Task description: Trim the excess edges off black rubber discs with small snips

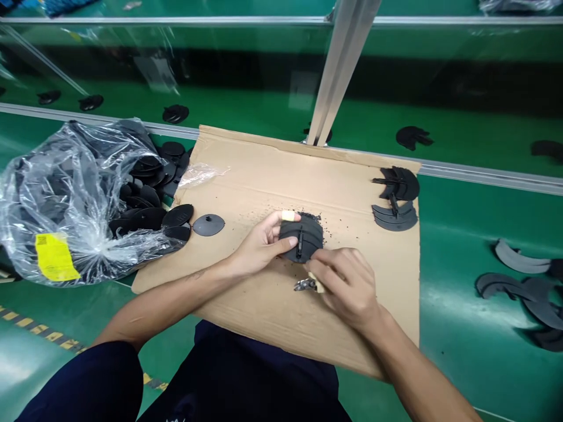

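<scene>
Across the left edge of the brown corrugated cardboard sheet [264, 170]: crumpled clear plastic bag [65, 199], spilling flat black plastic discs [149, 202]. Just beside the spill, near the same edge: one loose dark grey round disc [208, 224], lying flat, apart from both hands. At mid-sheet: left hand [259, 246], partly closed, taped forefinger over the far rim and thumb at the near rim of a black round ribbed plastic disc [308, 233], pinched at its left side. Disc set between the two hands and touching both; straight centre rib running far to near, curved ribs crossing it. At the disc's near-right rim: right hand [347, 287], curled shut around a small silvery metal tool [303, 285], tip pointing left just below the disc. Both hands equally near. Toward the far right corner: cut black crescent-shaped pieces [396, 199], well apart.
</scene>
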